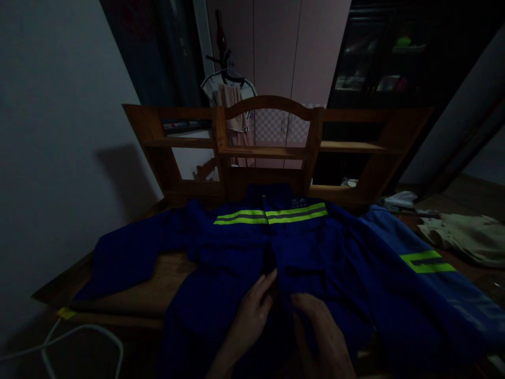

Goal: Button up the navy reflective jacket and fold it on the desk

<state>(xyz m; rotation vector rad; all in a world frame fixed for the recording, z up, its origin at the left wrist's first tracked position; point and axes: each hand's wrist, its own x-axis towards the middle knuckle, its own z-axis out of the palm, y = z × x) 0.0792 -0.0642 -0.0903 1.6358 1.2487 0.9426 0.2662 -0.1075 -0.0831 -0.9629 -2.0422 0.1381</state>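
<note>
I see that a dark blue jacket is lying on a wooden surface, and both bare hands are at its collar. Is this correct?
Not the collar: in the head view, the left hand and right hand are at the front of the dark blue jacket, below its chest stripes.

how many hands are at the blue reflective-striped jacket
2: the left hand, its fingertips near the front opening of the blue reflective-striped jacket, and the right hand, just right of that opening.

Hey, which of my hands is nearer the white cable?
Left. Your left hand is on the blue jacket, to the right of the white cable; your right hand is also at the jacket, farther right.
</note>
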